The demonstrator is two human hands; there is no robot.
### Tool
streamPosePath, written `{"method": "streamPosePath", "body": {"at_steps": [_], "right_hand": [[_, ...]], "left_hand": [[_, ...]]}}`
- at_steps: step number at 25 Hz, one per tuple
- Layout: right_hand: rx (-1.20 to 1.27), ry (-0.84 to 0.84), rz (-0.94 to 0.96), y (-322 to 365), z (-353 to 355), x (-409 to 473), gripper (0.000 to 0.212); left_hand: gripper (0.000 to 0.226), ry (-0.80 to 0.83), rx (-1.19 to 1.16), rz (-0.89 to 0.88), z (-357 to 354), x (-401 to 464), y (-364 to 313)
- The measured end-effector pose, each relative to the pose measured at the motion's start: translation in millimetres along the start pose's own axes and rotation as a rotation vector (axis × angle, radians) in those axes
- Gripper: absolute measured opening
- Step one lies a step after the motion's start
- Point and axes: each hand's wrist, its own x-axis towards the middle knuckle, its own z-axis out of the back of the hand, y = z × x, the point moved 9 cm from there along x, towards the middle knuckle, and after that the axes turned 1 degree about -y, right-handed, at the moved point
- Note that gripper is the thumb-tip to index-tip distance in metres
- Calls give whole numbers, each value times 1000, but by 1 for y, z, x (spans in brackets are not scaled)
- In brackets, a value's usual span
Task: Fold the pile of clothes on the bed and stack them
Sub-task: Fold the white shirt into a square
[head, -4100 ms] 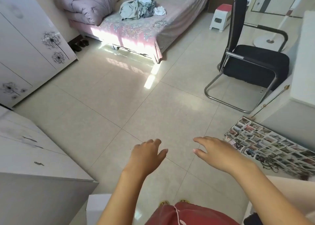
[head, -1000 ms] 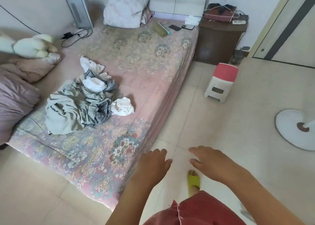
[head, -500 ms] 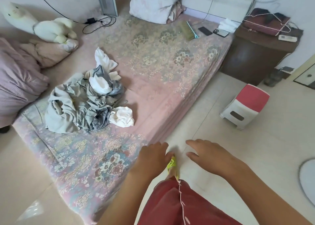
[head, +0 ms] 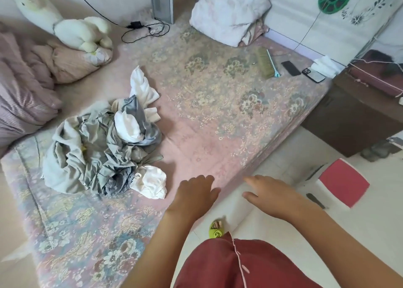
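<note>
While nothing is held yet: both hands hang over the near edge of the pink floral bed [head: 218, 117], apparently poised to reach.
Left hand [head: 193, 197]: fingers loose and spread, empty, over the mattress edge.
Right hand [head: 272, 195]: fingers extended, empty, above the floor.
Crumpled pile of grey and white clothes [head: 102, 150]: ahead and left of the left hand, unsorted, none folded.
Bare bedspread beyond the hands: likely room for folding and stacking.
</note>
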Motion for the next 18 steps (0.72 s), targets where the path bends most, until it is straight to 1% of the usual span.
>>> {"method": "streamPosePath", "body": {"at_steps": [3,8,11,14,18], "right_hand": [[-14,26,83,1,28,45,44],[-105,73,262,12,62,123,48],[-153,129,416,18,84,172,51],[-238,191,557,11,100,225,51],[-395,263,719,4,105,275,46]], "left_hand": [[42,-48,1,107,24,30,26],[41,-98,-66,307,33,58,59],[39,-154,-181,509,36,77,79],[38,-139,-224,690,33,113,86],[37,-103,-304,854,16,148,85]]}}
